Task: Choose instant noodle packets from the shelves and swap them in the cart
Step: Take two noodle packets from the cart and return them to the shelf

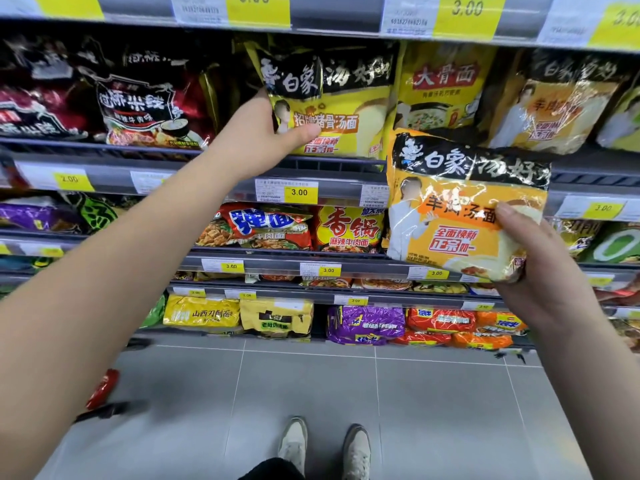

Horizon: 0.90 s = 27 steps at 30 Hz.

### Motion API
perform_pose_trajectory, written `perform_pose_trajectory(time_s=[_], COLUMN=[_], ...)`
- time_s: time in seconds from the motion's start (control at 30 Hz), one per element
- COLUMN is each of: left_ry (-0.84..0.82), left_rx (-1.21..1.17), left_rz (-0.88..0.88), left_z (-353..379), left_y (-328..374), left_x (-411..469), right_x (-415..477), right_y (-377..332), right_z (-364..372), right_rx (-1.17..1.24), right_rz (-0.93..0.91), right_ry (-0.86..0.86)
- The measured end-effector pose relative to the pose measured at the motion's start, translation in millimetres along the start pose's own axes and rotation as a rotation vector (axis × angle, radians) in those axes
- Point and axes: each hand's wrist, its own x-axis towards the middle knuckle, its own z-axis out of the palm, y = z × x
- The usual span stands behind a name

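Yellow noodle packet [346, 109] stands on upper shelf [311, 164], left hand [256, 133] grip clamped on its edge. Right hand [547, 265] grip clamped on orange packet [450, 216], held clear of shelves. Selection step in hand; next move likely needs a clean outward pull.

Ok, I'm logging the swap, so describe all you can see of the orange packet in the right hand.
The orange packet is glossy, crinkled plastic, sealed, with a black top band of white characters, a white-clad figure at left and a red-framed label. It faces the camera, upright, slightly tilted, in the air before the shelves. The right hand grips its lower right corner, thumb on the front.
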Motion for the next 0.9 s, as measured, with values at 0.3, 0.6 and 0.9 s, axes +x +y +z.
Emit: perform_pose_trajectory(time_s=[0.3, 0.6, 0.9], left_ry=[-0.024, -0.056, 0.280], left_rx=[0.189, 0.105, -0.197], left_rz=[-0.088, -0.101, -0.054], left_z=[-15, -7, -4], left_y=[4, 3, -17], left_x=[1, 0, -27], right_x=[5, 6, 7], right_y=[-4, -8, -13], right_z=[-2, -3, -2], right_rx=[-0.015, -0.023, -0.012], right_rz=[-0.014, -0.010, -0.032], right_ry=[0.004, 0.035, 0.025])
